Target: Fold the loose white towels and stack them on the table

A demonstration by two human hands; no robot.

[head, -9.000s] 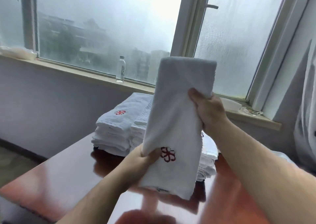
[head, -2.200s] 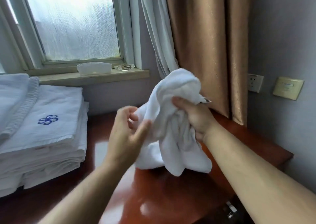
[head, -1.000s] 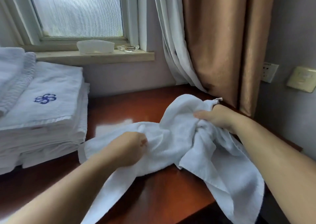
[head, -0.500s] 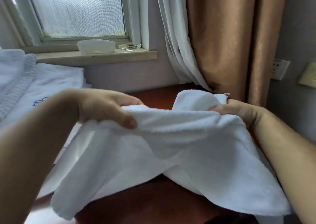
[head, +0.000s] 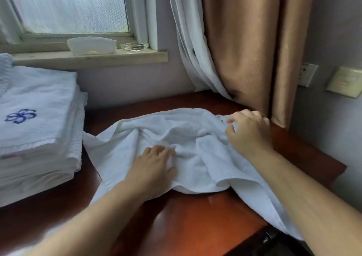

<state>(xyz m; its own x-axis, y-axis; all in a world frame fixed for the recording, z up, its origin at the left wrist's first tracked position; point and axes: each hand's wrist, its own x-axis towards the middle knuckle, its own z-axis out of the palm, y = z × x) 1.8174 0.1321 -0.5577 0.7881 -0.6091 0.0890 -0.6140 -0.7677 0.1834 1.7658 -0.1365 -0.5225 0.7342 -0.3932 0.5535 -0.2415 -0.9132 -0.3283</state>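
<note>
Towel (head: pixel 195 138) crumpled under my flat L hand (head: pixel 154 167), R hand (head: pixel 247 130) pinching its edge, so spreading step; nxt prob pull it flat b4 folding.

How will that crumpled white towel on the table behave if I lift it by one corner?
Probably floppy: the towel lies in soft wrinkles and droops over the table edge, so it would likely sag and hang. Pushed, it probably bunches rather than slides; folds gather by the left hand.
</note>
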